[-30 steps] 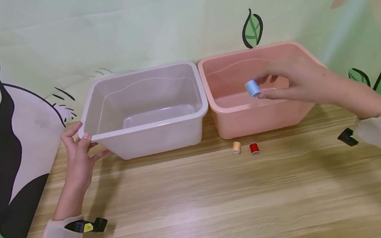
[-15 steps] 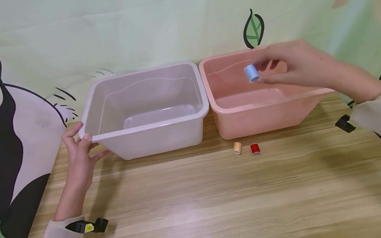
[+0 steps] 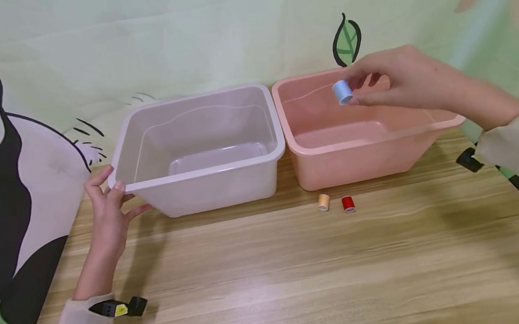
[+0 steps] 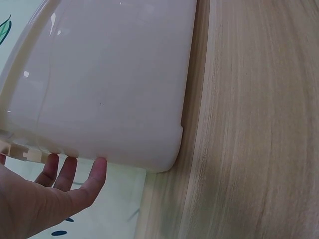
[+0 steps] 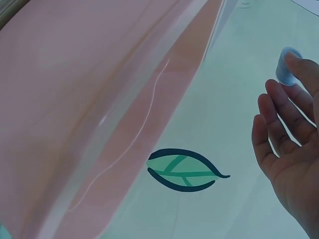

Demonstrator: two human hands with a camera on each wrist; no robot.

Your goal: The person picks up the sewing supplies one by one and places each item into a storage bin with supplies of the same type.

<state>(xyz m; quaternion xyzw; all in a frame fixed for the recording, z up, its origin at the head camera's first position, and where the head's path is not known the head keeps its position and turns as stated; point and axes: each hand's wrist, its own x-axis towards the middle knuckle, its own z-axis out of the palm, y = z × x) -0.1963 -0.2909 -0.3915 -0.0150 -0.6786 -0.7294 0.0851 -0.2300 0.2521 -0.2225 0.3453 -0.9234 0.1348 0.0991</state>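
My right hand [image 3: 409, 78] pinches a light blue spool of thread [image 3: 342, 92] between thumb and fingers, above the pink bin [image 3: 355, 168]. In the right wrist view the thumb lies on the blue spool's side, while the other fingers are spread behind it. At the near left corner of the pale grey bin [image 3: 225, 187], my left hand [image 3: 107, 213] grips the rim with the thumb on top. The left wrist view has its fingertips touching the bin's outer wall. A light orange spool [image 3: 323, 202] and a red spool [image 3: 348, 204] stand on the table before the pink bin.
Both bins sit side by side on a wood-grain table [image 3: 258, 272], their rims almost touching. Behind them hangs a pale green printed cloth [image 3: 214, 34] with a leaf and a black-and-white figure. No contents show in the visible part of either bin.
My right hand has risen with the blue spool, moving up and slightly away over the pink bin. The left hand keeps its hold on the grey bin's corner.
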